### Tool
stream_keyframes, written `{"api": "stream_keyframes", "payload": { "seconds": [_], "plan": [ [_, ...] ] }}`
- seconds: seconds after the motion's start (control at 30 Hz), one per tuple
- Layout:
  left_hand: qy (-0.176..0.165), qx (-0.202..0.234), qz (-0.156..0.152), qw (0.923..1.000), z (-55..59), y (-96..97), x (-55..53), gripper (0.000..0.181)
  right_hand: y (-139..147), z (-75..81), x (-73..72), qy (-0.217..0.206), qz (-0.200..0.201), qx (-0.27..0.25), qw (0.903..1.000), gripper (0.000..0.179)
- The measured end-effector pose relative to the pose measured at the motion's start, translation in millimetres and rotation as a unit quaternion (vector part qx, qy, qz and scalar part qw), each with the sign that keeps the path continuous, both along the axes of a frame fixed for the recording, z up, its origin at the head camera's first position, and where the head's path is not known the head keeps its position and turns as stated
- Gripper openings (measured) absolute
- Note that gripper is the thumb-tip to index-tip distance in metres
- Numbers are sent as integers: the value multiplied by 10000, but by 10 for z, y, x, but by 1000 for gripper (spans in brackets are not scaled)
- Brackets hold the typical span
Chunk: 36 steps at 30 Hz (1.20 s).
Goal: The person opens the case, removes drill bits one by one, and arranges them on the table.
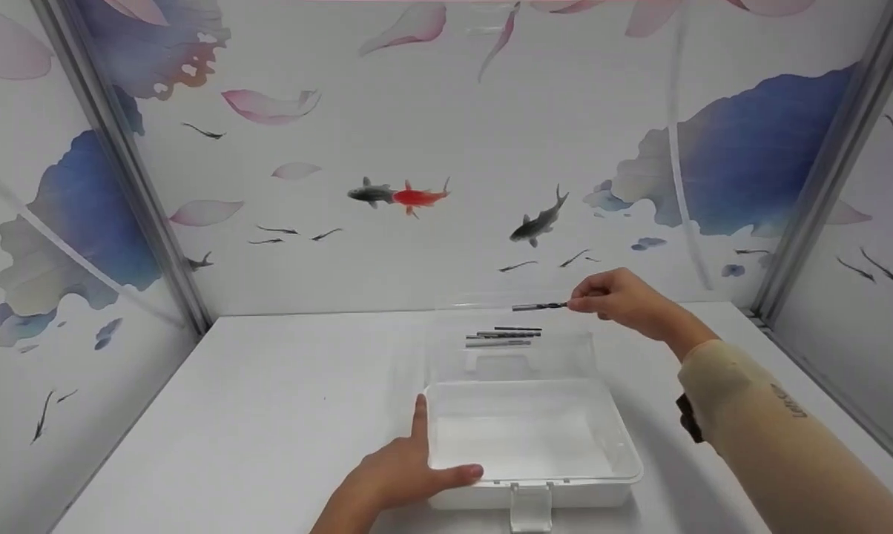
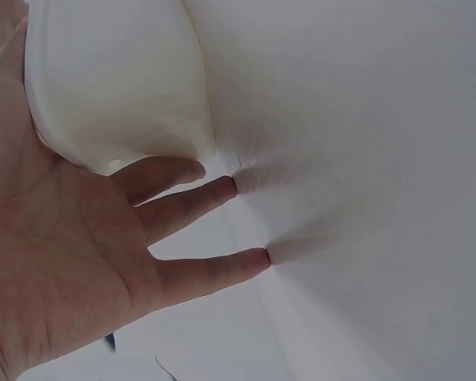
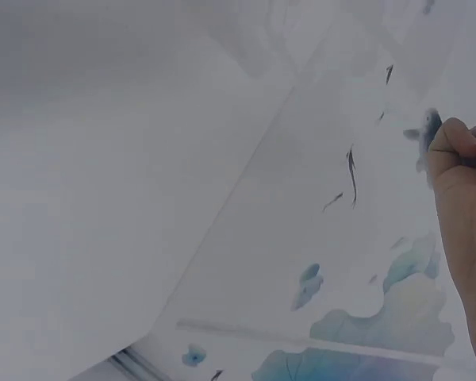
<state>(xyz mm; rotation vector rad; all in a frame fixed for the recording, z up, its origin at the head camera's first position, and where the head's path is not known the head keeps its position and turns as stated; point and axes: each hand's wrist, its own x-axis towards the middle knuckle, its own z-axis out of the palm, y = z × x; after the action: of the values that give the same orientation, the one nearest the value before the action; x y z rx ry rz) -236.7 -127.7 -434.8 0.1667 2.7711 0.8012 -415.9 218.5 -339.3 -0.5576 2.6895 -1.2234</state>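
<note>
My right hand (image 1: 628, 302) pinches one end of a dark, fluted drill bit (image 1: 539, 306) between thumb and fingertips, its other end pointing left. The bit is held near the table's back edge, above several more drill bits (image 1: 500, 335) lying side by side. Below them is a white plastic box (image 1: 624, 437) with its top raised, no contents showing inside. My left hand (image 1: 398, 469) rests at its front left corner, thumb over the front rim, index finger straight along the left side. In the left wrist view, extended fingers (image 2: 210, 274) spread beside the box wall (image 2: 143, 127).
A see-through lid (image 1: 558, 363) leans back behind the box, overlapping the loose bits' area. The box's front latch (image 1: 530, 508) hangs down. White table surface (image 1: 268, 415) extends on the left. Printed panels (image 1: 446, 133) and metal posts (image 1: 120, 163) enclose the back and sides.
</note>
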Motion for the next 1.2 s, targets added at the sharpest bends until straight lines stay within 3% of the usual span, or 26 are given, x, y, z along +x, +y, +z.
{"api": "stream_keyframes", "payload": {
  "seconds": [0.13,0.27,0.57,0.87,1.2],
  "plan": [
    [-7,32,-34,10000,28,3,-19,136,250,80,25,284,-147,230,9992,36],
    [8,70,-33,10000,39,5,1,136,459,45,72,403,-259,290,9984,38],
    [26,139,-43,9999,44,-6,24,135,867,-318,199,182,-496,250,9983,41],
    [7,145,-22,9999,-15,-19,8,135,1175,-582,297,-198,-417,-15,9989,37],
    [-15,240,-107,9997,-15,-14,-7,134,1414,-857,385,-663,-587,310,9956,41]
  ]
}}
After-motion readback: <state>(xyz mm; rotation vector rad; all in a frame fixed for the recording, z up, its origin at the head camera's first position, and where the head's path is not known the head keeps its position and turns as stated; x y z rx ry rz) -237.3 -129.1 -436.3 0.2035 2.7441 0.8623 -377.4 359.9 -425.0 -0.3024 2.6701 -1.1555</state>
